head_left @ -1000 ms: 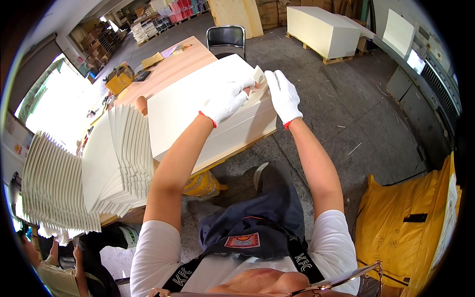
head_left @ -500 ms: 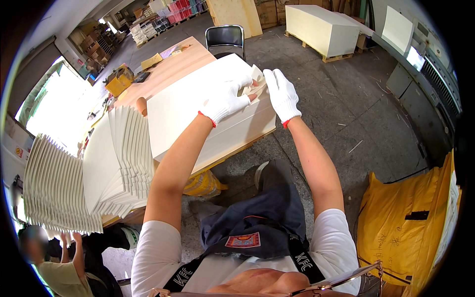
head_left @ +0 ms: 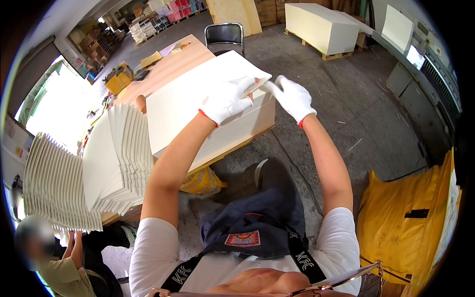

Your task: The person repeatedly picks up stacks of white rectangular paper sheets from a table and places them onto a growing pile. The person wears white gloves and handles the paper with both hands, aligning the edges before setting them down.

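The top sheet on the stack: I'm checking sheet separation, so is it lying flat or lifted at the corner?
Lifted: the top sheet's corner rises off the stack under the left hand.

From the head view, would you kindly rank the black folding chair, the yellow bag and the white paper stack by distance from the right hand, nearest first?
From the right hand:
1. White paper stack, just to its left, its corner at the fingertips.
2. Black folding chair, up and left, behind the table.
3. Yellow bag, low on the right, on the floor.

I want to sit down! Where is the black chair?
In the head view, the black chair stands at the top middle, behind the wooden table, beyond the big white paper stack.
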{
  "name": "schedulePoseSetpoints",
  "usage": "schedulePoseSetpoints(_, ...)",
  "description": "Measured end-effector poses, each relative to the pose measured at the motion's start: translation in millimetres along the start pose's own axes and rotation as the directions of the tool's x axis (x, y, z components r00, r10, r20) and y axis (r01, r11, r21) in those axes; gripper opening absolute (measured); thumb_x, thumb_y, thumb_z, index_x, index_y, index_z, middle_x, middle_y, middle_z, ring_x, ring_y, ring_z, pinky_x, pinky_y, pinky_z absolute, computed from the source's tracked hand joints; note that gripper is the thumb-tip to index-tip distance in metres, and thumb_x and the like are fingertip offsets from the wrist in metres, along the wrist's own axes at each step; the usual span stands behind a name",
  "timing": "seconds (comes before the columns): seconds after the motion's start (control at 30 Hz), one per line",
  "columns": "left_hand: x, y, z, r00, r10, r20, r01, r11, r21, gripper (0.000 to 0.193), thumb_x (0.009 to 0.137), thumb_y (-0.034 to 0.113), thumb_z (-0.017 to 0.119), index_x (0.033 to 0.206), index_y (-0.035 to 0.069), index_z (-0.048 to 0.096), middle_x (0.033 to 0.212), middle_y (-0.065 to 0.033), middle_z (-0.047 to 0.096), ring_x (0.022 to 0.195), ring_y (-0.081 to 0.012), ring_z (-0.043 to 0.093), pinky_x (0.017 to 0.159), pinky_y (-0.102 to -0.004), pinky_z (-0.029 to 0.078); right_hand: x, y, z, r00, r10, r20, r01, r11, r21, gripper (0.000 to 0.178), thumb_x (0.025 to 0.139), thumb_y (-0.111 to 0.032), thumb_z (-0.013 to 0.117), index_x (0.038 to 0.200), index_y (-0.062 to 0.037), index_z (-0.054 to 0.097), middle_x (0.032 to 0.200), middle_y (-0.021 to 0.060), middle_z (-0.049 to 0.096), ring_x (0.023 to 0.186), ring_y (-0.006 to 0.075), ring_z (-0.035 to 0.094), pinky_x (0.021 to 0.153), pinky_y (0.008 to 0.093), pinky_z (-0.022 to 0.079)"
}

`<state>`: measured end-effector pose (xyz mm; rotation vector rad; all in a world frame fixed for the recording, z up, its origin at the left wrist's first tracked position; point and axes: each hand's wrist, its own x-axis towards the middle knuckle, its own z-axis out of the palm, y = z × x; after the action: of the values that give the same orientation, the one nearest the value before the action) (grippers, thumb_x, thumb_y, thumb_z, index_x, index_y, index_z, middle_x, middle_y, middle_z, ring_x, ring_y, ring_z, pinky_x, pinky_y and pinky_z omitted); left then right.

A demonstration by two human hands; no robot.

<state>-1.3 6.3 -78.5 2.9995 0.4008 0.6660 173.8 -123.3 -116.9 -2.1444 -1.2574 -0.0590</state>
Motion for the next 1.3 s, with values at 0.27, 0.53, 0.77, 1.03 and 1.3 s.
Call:
schedulePoseSetpoints(0.27,23,-18,9,0.996,-0.06,0.06,0.057,0.997,0.053,0.039,0.088,0.03,0.062,0.125,0.021,0.067,0.107,-0.0127,0.073,0.094,-0.0343,0.071,0.083,-0.0434,0.056,13,11,4,0.936,-0.351,-0.04,0.328,0.905,-0.273,0.046,0.099,-0.055,0.05,0.098,-0.0115,0.063,0.09,0.0127,0.069,0.082,0.0327,0.068,0.074,0.0461,0.053)
schedulePoseSetpoints(0.53,23,-11,2,0.979,-0.17,0.113,0.181,0.979,-0.093,0.041,0.09,0.031,0.064,0.131,0.023,0.066,0.112,-0.0154,0.072,0.102,-0.0333,0.07,0.09,-0.0396,0.053,25,-4,6,0.984,-0.168,-0.062,0.176,0.972,0.154,0.05,0.101,-0.057,0.042,0.099,-0.0117,0.063,0.087,0.0121,0.07,0.084,0.0341,0.068,0.073,0.0473,0.05)
schedulePoseSetpoints(0.77,14,-13,-6,0.966,-0.171,0.196,0.235,0.898,-0.372,0.042,0.092,0.031,0.067,0.132,0.017,0.066,0.106,-0.0103,0.074,0.091,-0.0221,0.07,0.086,-0.0349,0.053,16,-12,29,0.988,0.081,-0.13,-0.012,0.888,0.46,0.052,0.103,-0.055,0.035,0.102,-0.0097,0.06,0.09,0.0202,0.067,0.092,0.0446,0.063,0.08,0.0508,0.047)
schedulePoseSetpoints(1.03,15,-11,-6,0.959,-0.189,0.21,0.253,0.907,-0.338,0.042,0.092,0.026,0.069,0.132,0.015,0.065,0.106,-0.01,0.073,0.086,-0.0163,0.068,0.084,-0.0338,0.053,14,-10,36,0.976,0.06,-0.208,0.041,0.891,0.453,0.052,0.104,-0.055,0.036,0.102,-0.0089,0.059,0.091,0.0222,0.066,0.093,0.0467,0.063,0.078,0.0524,0.047)
schedulePoseSetpoints(1.3,15,-13,-4,0.953,-0.191,0.235,0.255,0.925,-0.284,0.033,0.095,0.022,0.063,0.128,0.019,0.067,0.111,-0.011,0.073,0.101,-0.0244,0.069,0.091,-0.0357,0.052,16,-10,39,0.97,0.064,-0.236,0.037,0.916,0.399,0.051,0.104,-0.056,0.038,0.103,-0.0098,0.059,0.092,0.0222,0.068,0.091,0.0464,0.064,0.077,0.0531,0.047)
